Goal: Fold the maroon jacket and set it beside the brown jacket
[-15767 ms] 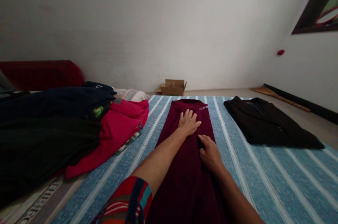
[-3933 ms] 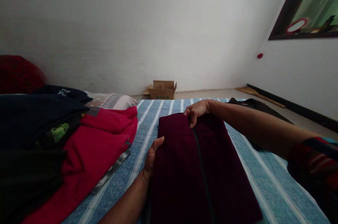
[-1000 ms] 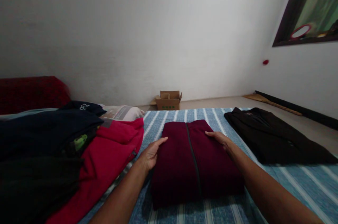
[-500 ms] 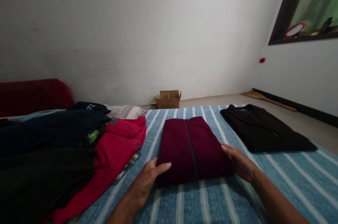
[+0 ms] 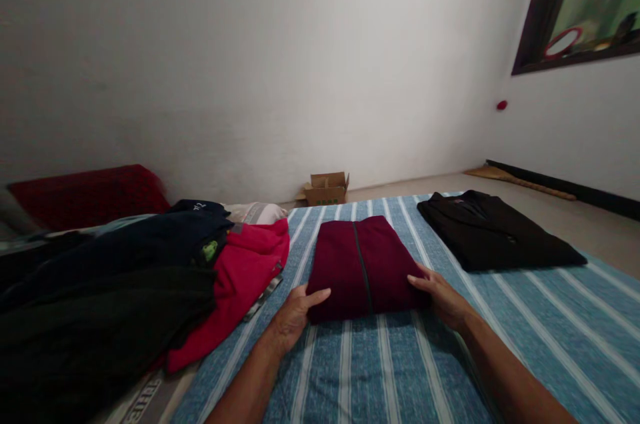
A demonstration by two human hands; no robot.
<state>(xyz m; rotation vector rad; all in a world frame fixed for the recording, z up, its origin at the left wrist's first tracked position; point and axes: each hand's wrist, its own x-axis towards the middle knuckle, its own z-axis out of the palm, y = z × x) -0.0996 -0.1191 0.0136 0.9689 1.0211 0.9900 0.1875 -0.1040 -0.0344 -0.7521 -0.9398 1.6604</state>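
Left hand (image 5: 295, 319) and right hand (image 5: 443, 297) have moved down the sides, now gripping near the closer corners of the maroon garment (image 5: 337, 261), on the striped sheet (image 5: 363, 374); judged compactly folded.

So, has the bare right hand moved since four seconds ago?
Yes: the right hand moved away from the brown cardboard box, rightward and toward the camera.

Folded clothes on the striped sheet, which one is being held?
The maroon garment, gripped by left hand and right hand; the black garment lies untouched.
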